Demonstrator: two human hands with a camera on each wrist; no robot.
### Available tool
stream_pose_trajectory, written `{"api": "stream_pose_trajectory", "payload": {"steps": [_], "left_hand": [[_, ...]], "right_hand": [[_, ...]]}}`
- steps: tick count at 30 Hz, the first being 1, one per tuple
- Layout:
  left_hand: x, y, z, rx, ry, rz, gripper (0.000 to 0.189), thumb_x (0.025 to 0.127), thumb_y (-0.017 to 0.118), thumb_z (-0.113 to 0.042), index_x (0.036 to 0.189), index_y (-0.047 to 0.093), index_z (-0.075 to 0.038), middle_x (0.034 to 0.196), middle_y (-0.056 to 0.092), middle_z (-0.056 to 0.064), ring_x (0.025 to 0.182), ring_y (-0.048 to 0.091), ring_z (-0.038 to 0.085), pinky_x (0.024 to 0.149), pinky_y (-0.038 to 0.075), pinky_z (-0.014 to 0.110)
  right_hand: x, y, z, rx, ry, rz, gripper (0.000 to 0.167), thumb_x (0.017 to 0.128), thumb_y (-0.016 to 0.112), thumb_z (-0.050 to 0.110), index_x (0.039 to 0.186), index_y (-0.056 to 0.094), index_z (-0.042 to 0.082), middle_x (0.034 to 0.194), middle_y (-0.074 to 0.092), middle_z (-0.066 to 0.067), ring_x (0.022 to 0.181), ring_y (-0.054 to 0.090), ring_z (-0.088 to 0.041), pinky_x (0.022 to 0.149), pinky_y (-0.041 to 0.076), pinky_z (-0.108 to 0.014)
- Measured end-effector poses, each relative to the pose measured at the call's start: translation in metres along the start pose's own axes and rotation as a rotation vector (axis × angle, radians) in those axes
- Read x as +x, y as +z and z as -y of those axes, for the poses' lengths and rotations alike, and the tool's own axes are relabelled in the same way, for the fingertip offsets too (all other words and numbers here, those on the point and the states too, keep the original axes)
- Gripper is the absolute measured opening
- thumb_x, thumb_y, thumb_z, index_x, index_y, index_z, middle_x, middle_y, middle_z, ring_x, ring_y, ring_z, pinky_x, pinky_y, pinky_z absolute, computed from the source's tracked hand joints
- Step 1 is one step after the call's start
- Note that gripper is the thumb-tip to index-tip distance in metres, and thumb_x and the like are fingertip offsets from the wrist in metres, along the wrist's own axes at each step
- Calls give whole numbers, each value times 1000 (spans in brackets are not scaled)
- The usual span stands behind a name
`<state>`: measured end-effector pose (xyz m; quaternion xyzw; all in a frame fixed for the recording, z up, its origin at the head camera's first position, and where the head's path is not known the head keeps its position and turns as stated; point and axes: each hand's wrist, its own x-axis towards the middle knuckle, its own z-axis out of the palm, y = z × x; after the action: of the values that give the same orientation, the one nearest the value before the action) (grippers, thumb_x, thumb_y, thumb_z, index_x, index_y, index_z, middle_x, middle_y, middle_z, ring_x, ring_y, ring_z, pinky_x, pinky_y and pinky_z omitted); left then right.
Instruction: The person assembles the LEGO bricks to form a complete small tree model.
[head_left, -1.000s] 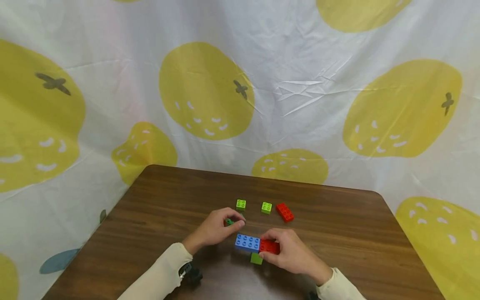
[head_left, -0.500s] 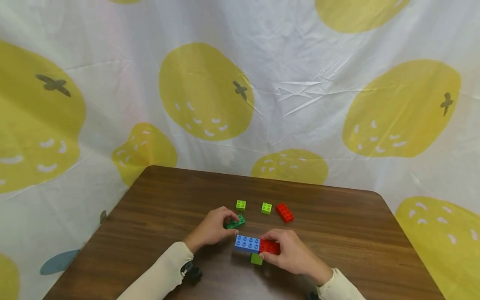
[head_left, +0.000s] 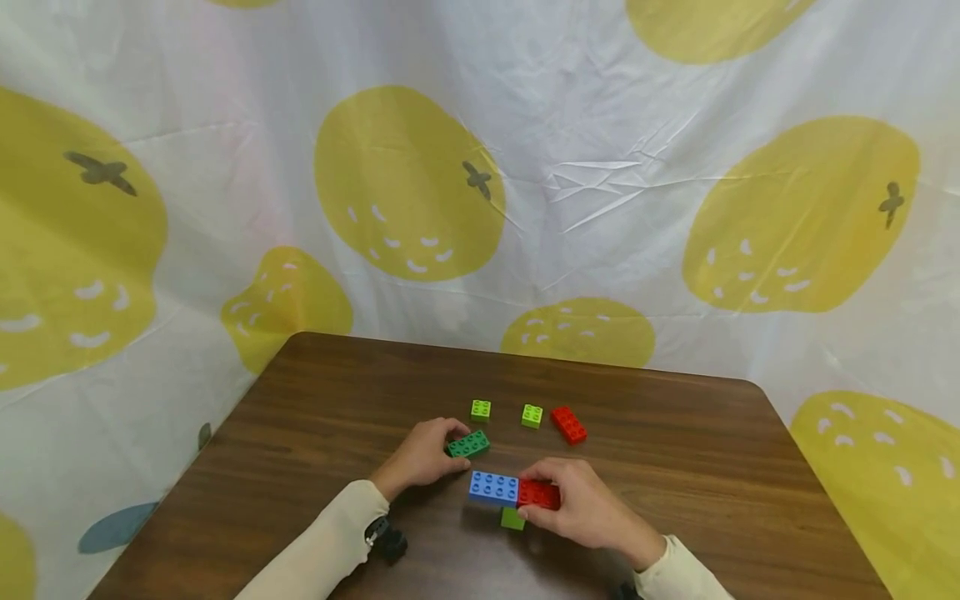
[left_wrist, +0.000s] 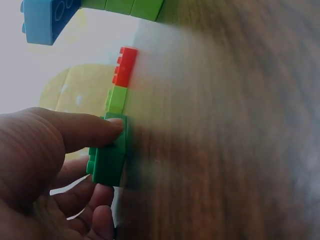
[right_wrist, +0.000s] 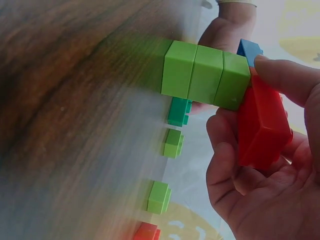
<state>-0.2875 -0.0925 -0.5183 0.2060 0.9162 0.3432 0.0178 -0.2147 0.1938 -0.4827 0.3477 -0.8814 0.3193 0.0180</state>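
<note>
A dark green building brick [head_left: 468, 444] lies on the table between the thumb and fingers of my left hand [head_left: 423, 454]; in the left wrist view the thumb lies against its side [left_wrist: 110, 162]. My right hand [head_left: 581, 504] grips a red brick [head_left: 538, 494] with thumb and fingers. That red brick sits end to end with a blue brick [head_left: 494, 487]. Both rest atop an upright stack of light green bricks [right_wrist: 206, 74], mostly hidden from above in the head view. The blue brick's left end juts out over the table.
Farther back on the brown wooden table [head_left: 360, 375] sit two small lime bricks, a left one [head_left: 481, 410] and a right one [head_left: 532, 416]. A loose red brick [head_left: 568, 425] lies to their right. Behind the table hangs a white curtain [head_left: 585, 208] with yellow fruit print.
My left fingers have shifted back from over the dark green brick to its left end, uncovering its studs. The right hand and the stack have stayed in place.
</note>
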Motion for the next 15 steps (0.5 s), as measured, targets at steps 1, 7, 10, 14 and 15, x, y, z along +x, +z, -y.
{"api": "stream_pose_trajectory", "payload": {"steps": [1,7,10,14,15], "left_hand": [[0,0,0,10,1,8,44,85,90,-21,122,71,-7,108,71,6,95,63,17,87,53,41],[1,0,3,19,15,14,40,84,89,-20,119,74,-8,108,71,6,96,64,18,89,54,43],[0,-1,3,1,14,8,38,85,88,-19,120,75,-9,112,73,7,99,65,20,92,54,45],[-1,-6,0,-33,14,-1,37,87,86,-17,121,75,-10,118,73,8,106,66,23,96,54,48],[-1,-8,-1,-39,10,-4,37,88,86,-17,122,75,-11,120,73,8,108,66,22,97,54,48]], "right_hand": [[0,0,0,-3,-2,-1,31,90,85,32,114,76,14,104,76,6,85,61,-1,73,53,-22],[-2,0,1,4,16,5,37,90,85,32,122,74,14,109,75,6,88,62,-1,76,54,-23],[-4,0,2,3,19,-1,36,90,86,31,120,74,16,107,75,8,87,62,0,75,53,-22],[-6,0,1,-3,14,-19,33,89,86,29,118,74,18,104,74,10,84,61,0,72,52,-21],[-6,-1,0,0,15,-21,32,89,86,29,117,74,18,103,74,10,84,60,0,71,52,-21]]}}
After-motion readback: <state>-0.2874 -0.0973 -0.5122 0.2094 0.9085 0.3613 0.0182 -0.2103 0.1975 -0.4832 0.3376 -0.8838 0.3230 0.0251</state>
